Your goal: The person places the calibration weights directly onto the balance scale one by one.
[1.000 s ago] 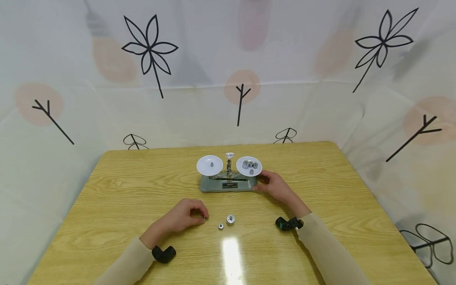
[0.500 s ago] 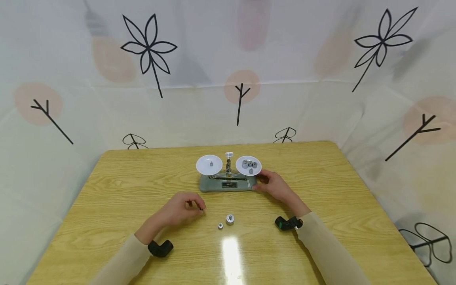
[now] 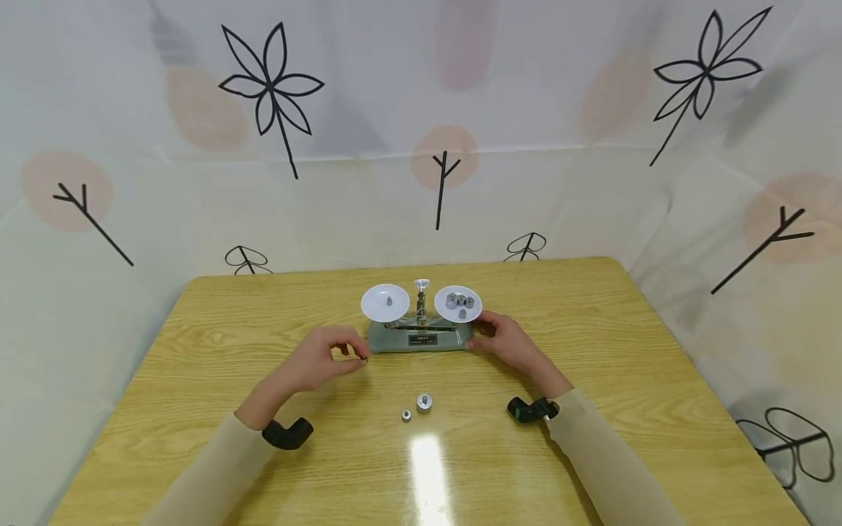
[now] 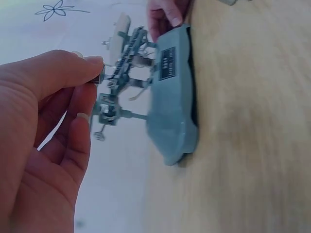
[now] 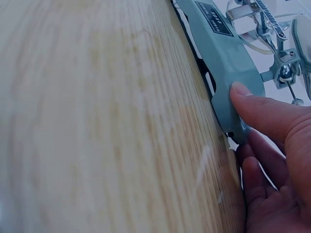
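A small metal weight (image 3: 365,358) is pinched between the thumb and fingertips of my left hand (image 3: 322,358), just left of the balance scale (image 3: 395,343). In the left wrist view only a bit of this weight (image 4: 99,76) shows past the thumb. My right hand (image 3: 509,345) grips the right end of the scale's grey-green base; in the right wrist view the thumb lies on the front of the base (image 5: 228,63), with fingers round the end. One weight (image 3: 389,301) sits on the left pan (image 3: 375,310). Several weights (image 3: 452,300) stand on the right pan (image 3: 447,313).
Two loose weights, a larger one (image 3: 424,403) and a smaller one (image 3: 406,416), stand on the wooden table (image 3: 217,351) in front of the scale. A patterned white cloth (image 3: 368,197) hangs behind and beside the table.
My left hand has lifted the small weight from near the loose weights and carried it away from me, up and slightly left, towards the scale's left side. My right hand stays at the base.
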Available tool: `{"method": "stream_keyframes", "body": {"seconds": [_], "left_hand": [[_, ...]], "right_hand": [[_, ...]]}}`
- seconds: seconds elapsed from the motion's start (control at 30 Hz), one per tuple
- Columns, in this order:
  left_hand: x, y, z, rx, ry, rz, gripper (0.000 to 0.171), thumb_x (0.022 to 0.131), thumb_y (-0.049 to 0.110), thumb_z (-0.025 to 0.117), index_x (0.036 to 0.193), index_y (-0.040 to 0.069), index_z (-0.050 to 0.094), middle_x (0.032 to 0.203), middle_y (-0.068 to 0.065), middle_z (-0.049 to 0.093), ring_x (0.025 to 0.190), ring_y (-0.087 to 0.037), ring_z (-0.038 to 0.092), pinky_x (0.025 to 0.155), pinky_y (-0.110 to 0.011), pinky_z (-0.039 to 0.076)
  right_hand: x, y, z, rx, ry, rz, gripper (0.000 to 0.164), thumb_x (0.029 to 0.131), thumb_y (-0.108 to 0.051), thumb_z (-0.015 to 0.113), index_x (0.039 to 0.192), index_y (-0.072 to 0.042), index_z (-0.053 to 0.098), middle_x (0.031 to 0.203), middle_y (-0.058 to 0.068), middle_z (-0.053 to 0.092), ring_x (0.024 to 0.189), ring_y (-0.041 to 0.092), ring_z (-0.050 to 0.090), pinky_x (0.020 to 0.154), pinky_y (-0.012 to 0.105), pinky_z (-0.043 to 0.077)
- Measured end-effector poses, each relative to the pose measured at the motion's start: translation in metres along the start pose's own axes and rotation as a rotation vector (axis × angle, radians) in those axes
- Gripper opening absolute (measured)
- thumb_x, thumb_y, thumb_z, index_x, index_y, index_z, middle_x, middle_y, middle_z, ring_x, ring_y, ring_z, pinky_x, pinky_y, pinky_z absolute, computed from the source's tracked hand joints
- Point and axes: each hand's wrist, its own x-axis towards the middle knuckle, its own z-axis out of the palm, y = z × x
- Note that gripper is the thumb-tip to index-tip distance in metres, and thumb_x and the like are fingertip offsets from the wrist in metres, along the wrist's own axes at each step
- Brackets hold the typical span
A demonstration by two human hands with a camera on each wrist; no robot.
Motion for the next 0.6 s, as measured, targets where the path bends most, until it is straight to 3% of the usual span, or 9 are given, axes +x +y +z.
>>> {"method": "stream_keyframes", "body": {"seconds": [0.13,0.33,0.6], "left_hand": [[0.007,0.007,-0.011,0.021,0.037,0.015,0.016,0.086,0.003,0.078,0.096,0.015,0.075,0.096,0.002,0.071,0.083,-0.014,0.06,0.073,-0.036,0.052],[0.025,0.017,-0.032,0.063,0.076,0.06,0.017,0.086,0.002,0.078,0.097,0.015,0.074,0.096,0.005,0.071,0.083,-0.012,0.059,0.072,-0.029,0.051],[0.048,0.018,-0.043,0.092,0.061,0.043,0.013,0.086,0.005,0.078,0.098,0.012,0.075,0.098,0.005,0.07,0.085,-0.013,0.061,0.072,-0.034,0.051]], "right_hand": [[0.0,0.003,-0.001,0.006,-0.006,-0.001,0.059,0.085,-0.012,0.08,0.138,0.0,0.056,0.136,0.019,0.057,0.126,0.035,0.053,0.105,0.049,0.043],[0.0,0.001,-0.002,0.009,-0.01,-0.003,0.059,0.085,-0.011,0.08,0.137,0.001,0.056,0.136,0.02,0.057,0.127,0.036,0.053,0.105,0.05,0.043],[0.0,0.0,-0.003,-0.006,-0.007,-0.015,0.059,0.085,-0.012,0.081,0.137,0.001,0.056,0.136,0.019,0.057,0.126,0.036,0.053,0.105,0.05,0.043]]}}
